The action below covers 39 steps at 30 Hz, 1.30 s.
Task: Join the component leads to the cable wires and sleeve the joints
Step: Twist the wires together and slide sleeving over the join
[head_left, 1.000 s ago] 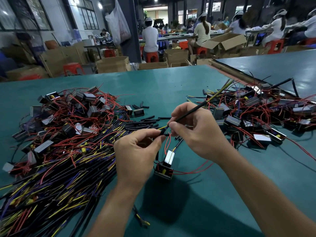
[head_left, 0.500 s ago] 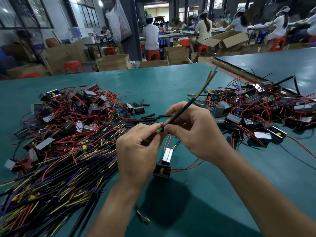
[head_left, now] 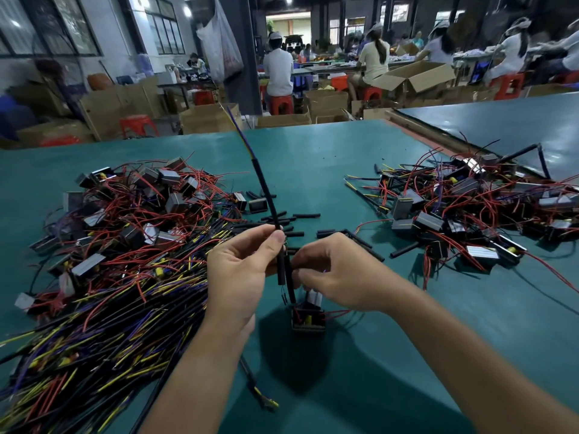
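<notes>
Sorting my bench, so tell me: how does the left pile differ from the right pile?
The left pile is bigger, the right pile smaller. The left pile includes many long black cables; the right pile shows few. Both hold boxy components with red leads.

The table (head_left: 313, 158) is teal, the cable (head_left: 265, 191) black, its wires (head_left: 240, 131) purple and yellow.

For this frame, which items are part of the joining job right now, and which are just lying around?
In the job: left hand pinching the black cable; right hand pinching its lower end; black sleeve; component below the hands.
Lying about: loose sleeves; cable pile; component pile; wired pile at right; cardboard boxes.
</notes>
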Tool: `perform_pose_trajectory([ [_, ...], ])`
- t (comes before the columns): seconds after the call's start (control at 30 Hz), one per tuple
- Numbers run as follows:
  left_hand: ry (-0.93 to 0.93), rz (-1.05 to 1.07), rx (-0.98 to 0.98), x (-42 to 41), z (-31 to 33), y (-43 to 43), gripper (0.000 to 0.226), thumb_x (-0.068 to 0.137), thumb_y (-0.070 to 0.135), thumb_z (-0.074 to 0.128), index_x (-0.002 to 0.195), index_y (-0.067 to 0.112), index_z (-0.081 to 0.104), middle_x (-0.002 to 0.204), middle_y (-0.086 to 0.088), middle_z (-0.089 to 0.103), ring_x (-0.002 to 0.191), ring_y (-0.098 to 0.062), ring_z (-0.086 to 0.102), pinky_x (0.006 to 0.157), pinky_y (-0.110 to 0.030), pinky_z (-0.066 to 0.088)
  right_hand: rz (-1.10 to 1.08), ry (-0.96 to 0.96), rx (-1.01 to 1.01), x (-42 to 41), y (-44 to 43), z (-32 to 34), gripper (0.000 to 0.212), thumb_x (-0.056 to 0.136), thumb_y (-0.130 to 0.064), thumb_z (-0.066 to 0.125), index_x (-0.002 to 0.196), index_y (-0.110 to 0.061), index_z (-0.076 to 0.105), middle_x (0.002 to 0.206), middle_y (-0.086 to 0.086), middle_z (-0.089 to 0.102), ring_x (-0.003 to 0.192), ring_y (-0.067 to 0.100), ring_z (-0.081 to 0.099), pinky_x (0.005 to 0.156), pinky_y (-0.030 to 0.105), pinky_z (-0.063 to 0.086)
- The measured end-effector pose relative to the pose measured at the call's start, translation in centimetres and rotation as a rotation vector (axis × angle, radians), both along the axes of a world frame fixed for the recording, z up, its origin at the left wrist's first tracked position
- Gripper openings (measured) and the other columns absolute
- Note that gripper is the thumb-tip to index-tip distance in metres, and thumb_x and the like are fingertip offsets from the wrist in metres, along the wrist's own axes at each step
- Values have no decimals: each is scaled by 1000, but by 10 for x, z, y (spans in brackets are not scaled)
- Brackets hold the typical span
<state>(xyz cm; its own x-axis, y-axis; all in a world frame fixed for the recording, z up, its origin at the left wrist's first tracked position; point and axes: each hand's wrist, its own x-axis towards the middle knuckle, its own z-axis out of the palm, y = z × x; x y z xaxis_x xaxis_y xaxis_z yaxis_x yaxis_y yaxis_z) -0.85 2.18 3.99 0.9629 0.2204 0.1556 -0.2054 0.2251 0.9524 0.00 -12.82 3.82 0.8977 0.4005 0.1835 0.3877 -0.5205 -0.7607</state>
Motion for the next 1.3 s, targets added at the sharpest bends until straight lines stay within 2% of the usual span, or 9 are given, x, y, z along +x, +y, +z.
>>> perform_pose_trajectory([
  [0.1,46,-19,-7,0,1,2,23,80,4,71,65,21,76,67,4,72,58,-5,64,54,-17,53,11,50,32,0,-1,1,10,91,-14,66,89,-9,74,81,15,73,69,30,62,73,42,54],
  [0.2,55,-46,-11,0,3,0,13,76,6,72,70,17,76,69,2,73,60,-6,65,54,-17,52,31,79,52,-2,3,-1,11,92,-15,66,88,-6,72,80,17,71,62,12,54,68,38,52],
  [0.33,69,-30,-18,0,1,1,8,72,11,74,70,18,77,70,3,73,63,-7,65,58,-18,52,5,90,90,-2,3,-1,17,92,-14,65,78,-5,69,77,17,71,63,15,56,68,42,53],
  [0.43,53,-4,3,1,1,4,18,75,11,73,67,26,78,69,4,73,64,-8,65,62,-22,52,-19,76,159,0,2,-1,15,92,-13,66,81,-2,68,77,19,71,60,24,59,68,44,54],
  [0.53,8,10,-2,1,2,3,20,76,7,73,66,23,78,68,3,73,62,-6,66,59,-17,54,-48,62,236,-1,3,0,11,91,-14,68,81,-9,70,68,9,69,62,13,55,64,36,50],
  [0.67,-7,14,27,0,1,2,18,76,6,73,66,20,78,69,2,73,64,-7,66,62,-19,55,-73,22,253,-2,1,1,10,90,-17,69,82,-12,72,62,-2,61,57,11,49,59,30,42],
  [0.9,24,-17,51,2,1,3,19,79,7,73,70,23,79,70,1,72,67,-16,61,64,-26,53,-105,-44,216,0,1,2,19,89,-20,69,71,-22,69,58,-3,61,51,7,47,55,25,40],
  [1.07,29,8,77,3,-2,4,21,82,11,72,69,25,78,64,3,70,51,-6,58,53,-18,52,-124,-78,177,1,-1,-1,18,89,-23,69,71,-22,70,55,-6,59,50,5,47,55,24,38],
  [1.3,-23,29,145,5,-5,2,21,85,13,70,67,22,77,62,1,66,52,-10,56,51,-23,51,-130,-111,159,2,-2,-2,18,88,-24,69,70,-21,69,56,-4,62,49,3,48,54,24,40],
])
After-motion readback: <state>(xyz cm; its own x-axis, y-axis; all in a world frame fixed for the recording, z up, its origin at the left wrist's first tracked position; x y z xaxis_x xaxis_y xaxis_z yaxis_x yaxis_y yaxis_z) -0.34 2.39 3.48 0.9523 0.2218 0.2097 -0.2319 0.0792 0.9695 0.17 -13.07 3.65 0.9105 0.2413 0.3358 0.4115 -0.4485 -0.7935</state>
